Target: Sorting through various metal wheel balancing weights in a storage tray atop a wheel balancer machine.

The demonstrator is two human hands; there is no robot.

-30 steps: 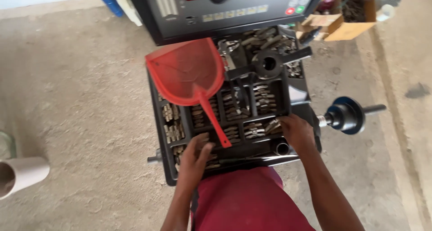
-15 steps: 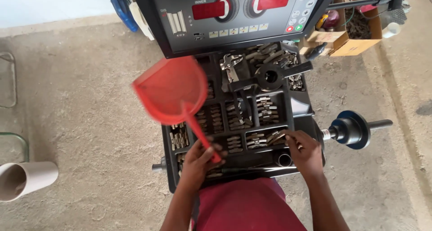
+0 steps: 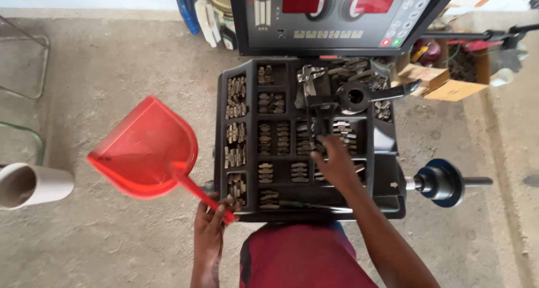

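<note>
My left hand [image 3: 210,223] grips the handle of a red plastic dustpan [image 3: 147,150], which is lifted off to the left of a black compartment tray [image 3: 250,114] over the concrete floor. My right hand [image 3: 337,163] reaches into the tray's middle-right compartments, fingers on small metal weights [image 3: 272,137] and near a black wing-nut tool [image 3: 355,96]. Whether it grasps anything is hidden. The tray tops a machine with a dark control panel [image 3: 331,16] showing red displays.
A metal shaft with a blue-black hub [image 3: 443,181] sticks out on the machine's right. Cardboard boxes [image 3: 435,80] sit at the back right. A white pipe end [image 3: 31,182] lies at the left edge, beside a thin metal frame [image 3: 33,63].
The dustpan has been lifted off the tray and swung left, over the floor. My right hand has moved from the tray's front right corner up toward its middle.
</note>
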